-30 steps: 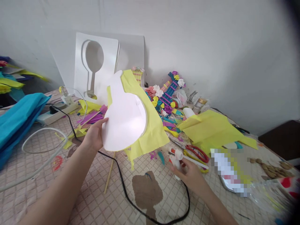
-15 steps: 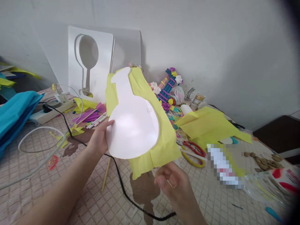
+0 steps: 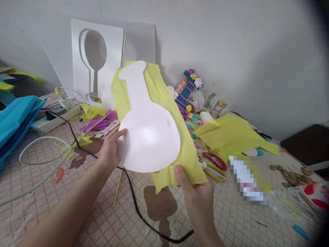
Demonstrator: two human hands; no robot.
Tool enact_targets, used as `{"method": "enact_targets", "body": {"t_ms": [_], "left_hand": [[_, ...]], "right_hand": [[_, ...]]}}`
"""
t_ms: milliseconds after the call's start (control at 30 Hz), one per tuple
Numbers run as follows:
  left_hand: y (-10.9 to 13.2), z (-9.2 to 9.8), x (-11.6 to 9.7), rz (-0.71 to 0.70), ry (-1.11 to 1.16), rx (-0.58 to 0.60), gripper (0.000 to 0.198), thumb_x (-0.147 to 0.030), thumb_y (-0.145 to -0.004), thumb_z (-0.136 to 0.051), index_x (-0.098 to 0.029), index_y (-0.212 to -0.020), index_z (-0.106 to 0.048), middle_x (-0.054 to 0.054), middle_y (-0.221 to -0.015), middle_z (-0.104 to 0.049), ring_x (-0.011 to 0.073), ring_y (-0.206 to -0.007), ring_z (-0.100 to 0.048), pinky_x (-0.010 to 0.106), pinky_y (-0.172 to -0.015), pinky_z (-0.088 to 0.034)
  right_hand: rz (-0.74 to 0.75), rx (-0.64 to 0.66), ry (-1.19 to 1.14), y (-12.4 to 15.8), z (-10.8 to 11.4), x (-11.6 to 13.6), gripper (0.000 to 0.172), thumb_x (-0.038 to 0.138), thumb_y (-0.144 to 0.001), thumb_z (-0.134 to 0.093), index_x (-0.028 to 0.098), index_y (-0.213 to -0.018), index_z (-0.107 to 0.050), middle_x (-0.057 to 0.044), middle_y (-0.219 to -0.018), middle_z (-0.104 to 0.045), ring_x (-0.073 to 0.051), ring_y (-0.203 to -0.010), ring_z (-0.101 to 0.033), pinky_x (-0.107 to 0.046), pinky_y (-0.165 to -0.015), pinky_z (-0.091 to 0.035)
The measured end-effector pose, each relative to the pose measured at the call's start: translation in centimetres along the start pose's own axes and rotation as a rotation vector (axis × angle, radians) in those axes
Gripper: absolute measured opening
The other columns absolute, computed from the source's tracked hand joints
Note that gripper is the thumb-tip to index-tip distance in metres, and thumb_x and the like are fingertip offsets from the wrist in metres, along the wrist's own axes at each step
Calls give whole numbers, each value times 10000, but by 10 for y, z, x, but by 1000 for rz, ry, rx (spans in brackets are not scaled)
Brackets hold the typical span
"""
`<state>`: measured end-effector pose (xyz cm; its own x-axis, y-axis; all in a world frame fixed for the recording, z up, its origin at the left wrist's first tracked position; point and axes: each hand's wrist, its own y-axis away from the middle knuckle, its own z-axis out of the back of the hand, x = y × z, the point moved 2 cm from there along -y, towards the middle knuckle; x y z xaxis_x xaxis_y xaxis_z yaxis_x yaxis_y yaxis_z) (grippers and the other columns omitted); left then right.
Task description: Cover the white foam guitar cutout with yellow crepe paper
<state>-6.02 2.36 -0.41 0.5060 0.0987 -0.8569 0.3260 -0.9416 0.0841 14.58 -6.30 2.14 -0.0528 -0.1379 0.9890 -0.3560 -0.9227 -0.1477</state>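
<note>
left hand (image 3: 110,151) fingers gripping the left rim of the white cutout (image 3: 150,137) | right hand (image 3: 199,197) thumb pinching the lower corner of the yellow paper (image 3: 189,161) | both being held upright above the table (image 3: 102,219) | likely handling light: cutout stiff, paper limp and tearing easily, best taken at the edges

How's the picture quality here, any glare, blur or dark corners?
Head view: a soft bright sheen on the white guitar-shaped foam cutout; head view, right edge: a dark vignette; head view, lower right: a pixelated patch masks something; head view: the left hand gripping the cutout and right hand pinching the yellow tissue paper look sharp.
</note>
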Motion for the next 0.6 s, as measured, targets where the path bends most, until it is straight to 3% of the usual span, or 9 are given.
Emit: {"method": "enact_targets", "body": {"t_ms": [133,267,400,500,600], "left_hand": [[1,-1,2,-43,-3,-32,288,-200,-627,-684,-220,-912,-654,-1,-865,-691,179,-795,-627,206,-613,-496],[3,-3,-2,-83,-14,-57,254,-192,-632,-678,-228,-883,-664,-6,-860,-700,205,-809,-634,242,-649,-518],[0,-1,-5,20,-31,-75,224,-129,-680,-602,-219,-880,-646,6,-814,-705,205,-819,-646,246,-655,-527],[-4,2,-6,156,-30,-140,211,-105,-712,-546,-193,-883,-632,25,-700,-695,215,-741,-663,277,-623,-536],[-6,3,-4,266,-50,-168,172,-118,-711,-551,-179,-851,-631,35,-619,-678,224,-648,-665,292,-566,-534]], "right_hand": [[125,82,85,0,0,-7,150,287,-709,-649,147,-760,-669,-51,-707,-696,-178,-631,-642,-255,-550,-537],[192,74,153,2,2,-11,103,255,-721,-644,160,-756,-663,-32,-674,-665,-162,-620,-616,-252,-549,-517],[307,194,135,0,12,-6,107,227,-789,-544,183,-738,-626,-13,-630,-590,-125,-549,-539,-231,-454,-440],[520,271,182,-12,21,-1,151,150,-798,-497,210,-876,-612,-34,-752,-585,-149,-668,-548,-267,-532,-457],[815,154,315,-30,26,4,287,114,-743,-581,238,-1001,-556,-45,-866,-528,-189,-825,-533,-343,-687,-478]]}}
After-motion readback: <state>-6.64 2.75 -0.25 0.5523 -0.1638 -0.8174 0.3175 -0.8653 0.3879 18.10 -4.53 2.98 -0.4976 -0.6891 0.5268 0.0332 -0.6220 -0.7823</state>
